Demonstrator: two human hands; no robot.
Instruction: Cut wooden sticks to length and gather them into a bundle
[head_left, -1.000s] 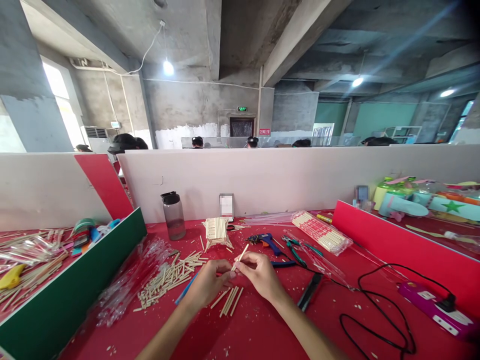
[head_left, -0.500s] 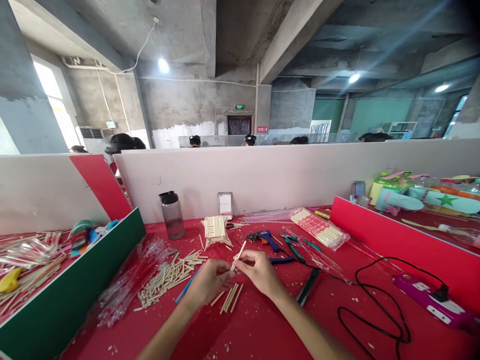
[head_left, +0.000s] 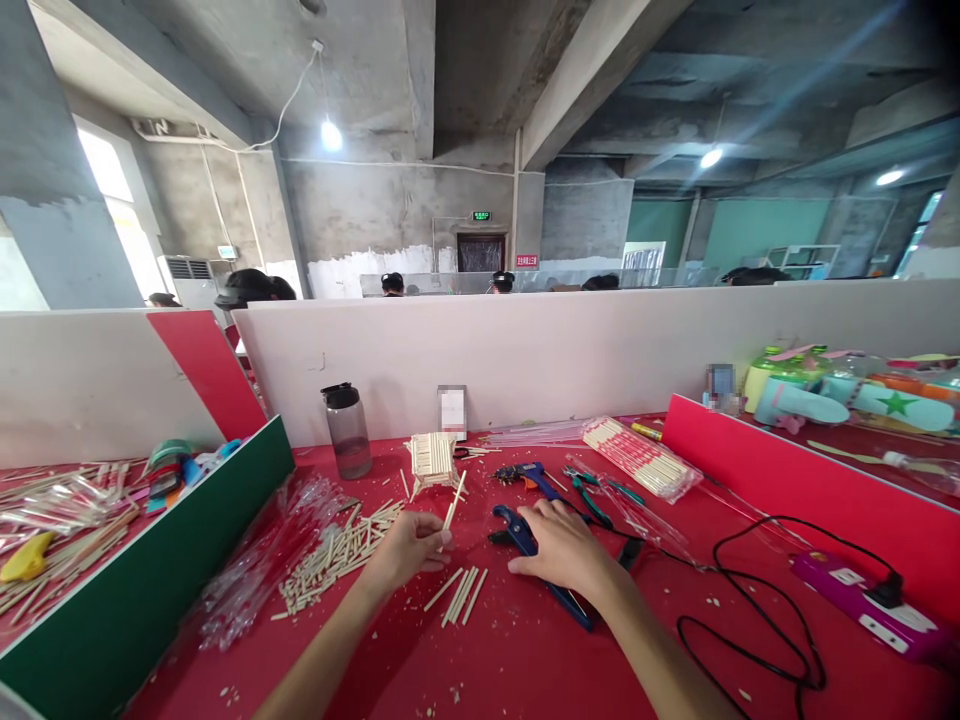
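My left hand [head_left: 407,550] pinches a thin wooden stick [head_left: 454,502] that points up and away from me. My right hand [head_left: 564,548] rests on blue-handled cutters [head_left: 514,526] lying on the red table [head_left: 510,650], its fingers curled over the handles. A few cut sticks [head_left: 459,594] lie between my hands. A pile of short sticks [head_left: 337,556] lies to the left. A small structure built of sticks [head_left: 433,462] stands behind my hands.
A dark water bottle [head_left: 346,431] stands by the white partition [head_left: 570,350]. A blue glue gun [head_left: 529,477], green pliers [head_left: 592,491], a wrapped bundle of sticks [head_left: 639,458], a black cable [head_left: 757,620] and a purple power strip [head_left: 870,602] lie to the right. Clear wrappers [head_left: 262,560] lie left.
My right hand let go of the stick and moved right onto the blue-handled cutters. My left hand kept the stick and shifted it slightly left.
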